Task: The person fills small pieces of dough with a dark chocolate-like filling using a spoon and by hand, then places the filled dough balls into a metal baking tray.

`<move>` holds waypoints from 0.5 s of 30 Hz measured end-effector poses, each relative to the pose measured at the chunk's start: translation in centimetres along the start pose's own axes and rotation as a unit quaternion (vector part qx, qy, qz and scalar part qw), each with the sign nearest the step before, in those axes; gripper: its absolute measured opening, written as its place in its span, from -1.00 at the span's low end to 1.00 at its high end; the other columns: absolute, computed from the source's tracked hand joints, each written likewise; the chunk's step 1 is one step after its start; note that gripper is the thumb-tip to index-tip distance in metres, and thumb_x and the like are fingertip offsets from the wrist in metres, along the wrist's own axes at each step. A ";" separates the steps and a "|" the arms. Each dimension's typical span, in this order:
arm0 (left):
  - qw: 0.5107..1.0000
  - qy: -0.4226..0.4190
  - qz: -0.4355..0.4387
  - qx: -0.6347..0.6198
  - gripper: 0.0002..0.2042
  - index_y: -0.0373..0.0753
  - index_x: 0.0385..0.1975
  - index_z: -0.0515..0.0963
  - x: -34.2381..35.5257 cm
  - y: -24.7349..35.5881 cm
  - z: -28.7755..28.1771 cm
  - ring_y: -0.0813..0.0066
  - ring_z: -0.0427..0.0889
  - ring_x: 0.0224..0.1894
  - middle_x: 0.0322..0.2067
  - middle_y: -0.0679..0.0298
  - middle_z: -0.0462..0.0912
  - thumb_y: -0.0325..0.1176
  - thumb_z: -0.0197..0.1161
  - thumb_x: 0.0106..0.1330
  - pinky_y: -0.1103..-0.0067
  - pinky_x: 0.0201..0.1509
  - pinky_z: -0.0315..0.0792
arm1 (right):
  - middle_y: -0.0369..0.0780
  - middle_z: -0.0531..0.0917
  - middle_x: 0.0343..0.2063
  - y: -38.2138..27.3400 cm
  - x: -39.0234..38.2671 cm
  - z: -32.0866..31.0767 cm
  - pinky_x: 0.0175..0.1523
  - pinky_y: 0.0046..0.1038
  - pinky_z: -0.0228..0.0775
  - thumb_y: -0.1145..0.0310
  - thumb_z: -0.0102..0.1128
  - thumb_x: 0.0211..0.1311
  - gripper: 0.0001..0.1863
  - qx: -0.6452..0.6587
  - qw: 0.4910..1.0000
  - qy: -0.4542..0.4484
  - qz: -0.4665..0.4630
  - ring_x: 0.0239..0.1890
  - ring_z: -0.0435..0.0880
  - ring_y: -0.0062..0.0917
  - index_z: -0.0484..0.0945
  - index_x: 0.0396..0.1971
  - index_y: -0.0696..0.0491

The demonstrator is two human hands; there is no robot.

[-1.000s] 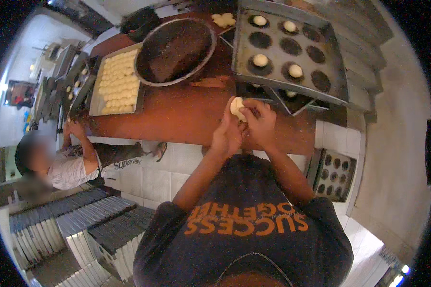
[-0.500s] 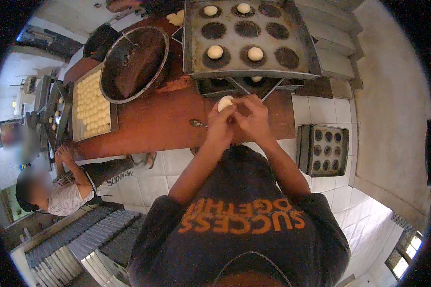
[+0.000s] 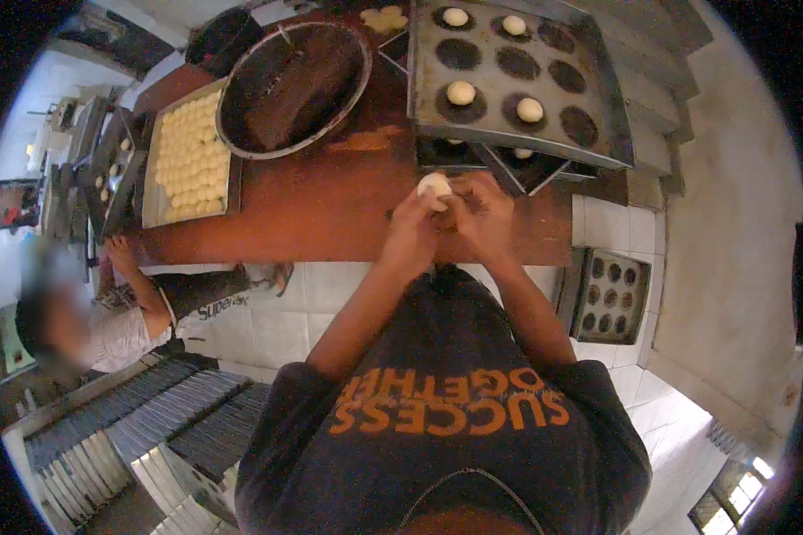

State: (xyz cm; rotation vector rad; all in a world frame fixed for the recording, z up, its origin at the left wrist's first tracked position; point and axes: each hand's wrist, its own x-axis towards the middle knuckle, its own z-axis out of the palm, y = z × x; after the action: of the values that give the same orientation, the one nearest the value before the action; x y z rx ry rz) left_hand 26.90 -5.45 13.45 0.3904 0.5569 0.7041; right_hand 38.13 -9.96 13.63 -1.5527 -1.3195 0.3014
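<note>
1. One dough ball (image 3: 434,185) sits in the left hand (image 3: 409,234), fingers curled around it.
2. Right hand (image 3: 484,214): fingers bunched at its three o'clock edge, grip unclear.
3. Mould tray (image 3: 489,80) at the ball's one o'clock.

The counter (image 3: 317,209) looks smooth, with a faint sheen; its material is hard to tell. At its left edge, a tray (image 3: 235,189) of dull metal carries dough balls (image 3: 192,156), smooth and matt. Near the far edge, a metal basin (image 3: 239,138) holds a rough, matt dark mass (image 3: 285,107). Toward the right edge, a metal pan (image 3: 491,83), stained and dull. Dough (image 3: 434,186) in the hands (image 3: 410,234): smooth, matt. Shirt (image 3: 446,339): matt cloth. Chain (image 3: 473,473): metal.
</note>
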 end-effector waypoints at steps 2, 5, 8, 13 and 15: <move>0.997 -0.010 0.011 -0.078 -0.80 -0.26 -0.22 0.39 -0.6 1.1 -0.2 0.53 0.47 -0.25 -0.31 0.30 0.48 -0.45 0.13 0.16 0.59 -0.19 0.38 | -0.15 0.52 -0.29 -0.9 -0.2 1.1 -0.17 -0.50 0.35 0.53 0.25 -0.24 -0.69 -0.027 0.999 0.006 -0.033 -0.24 0.50 -0.35 0.49 -0.35 0.16; 0.994 0.095 0.050 -0.006 -0.81 -0.26 -0.22 0.40 -1.3 0.9 -2.1 0.55 0.48 -0.28 -0.31 0.31 0.48 -0.42 0.13 0.18 0.59 -0.21 0.39 | -0.15 0.53 -0.37 -2.7 -0.4 3.6 -0.19 -0.47 0.36 0.52 0.23 -0.23 -0.72 -0.091 0.991 -0.013 -0.097 -0.23 0.48 -0.27 0.49 -0.39 0.17; 0.994 0.082 0.030 0.065 -0.81 -0.27 -0.24 0.40 -2.5 2.3 -2.6 0.55 0.49 -0.30 -0.33 0.31 0.49 -0.40 0.15 0.17 0.59 -0.25 0.41 | -0.12 0.49 -0.27 -3.2 -0.8 4.3 -0.01 -0.29 0.26 0.46 0.21 -0.27 -0.72 -0.028 0.996 -0.076 0.033 -0.14 0.40 -0.18 0.47 -0.42 0.13; 0.998 0.059 0.003 0.024 -0.81 -0.28 -0.25 0.40 -4.1 4.1 -4.7 0.51 0.52 -0.33 -0.38 0.28 0.50 -0.42 0.15 0.15 0.60 -0.31 0.46 | -0.14 0.51 -0.36 -5.6 -1.6 6.4 -0.05 -0.32 0.30 0.50 0.21 -0.25 -0.77 -0.064 0.997 -0.030 -0.013 -0.20 0.45 -0.22 0.49 -0.45 0.10; 0.998 0.048 -0.002 0.043 -0.81 -0.28 -0.25 0.40 -4.5 4.8 -5.9 0.49 0.53 -0.34 -0.39 0.27 0.50 -0.43 0.15 0.15 0.60 -0.32 0.47 | -0.14 0.51 -0.36 -6.9 -1.6 7.2 -0.06 -0.33 0.31 0.51 0.21 -0.24 -0.79 -0.046 0.998 -0.036 0.003 -0.20 0.46 -0.24 0.50 -0.46 0.10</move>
State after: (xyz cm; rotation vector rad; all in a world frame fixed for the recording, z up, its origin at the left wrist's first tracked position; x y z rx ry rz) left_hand 18.13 -4.28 12.80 0.4377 0.6807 0.6982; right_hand 28.28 -8.39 15.42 -1.6352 -1.4018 0.3053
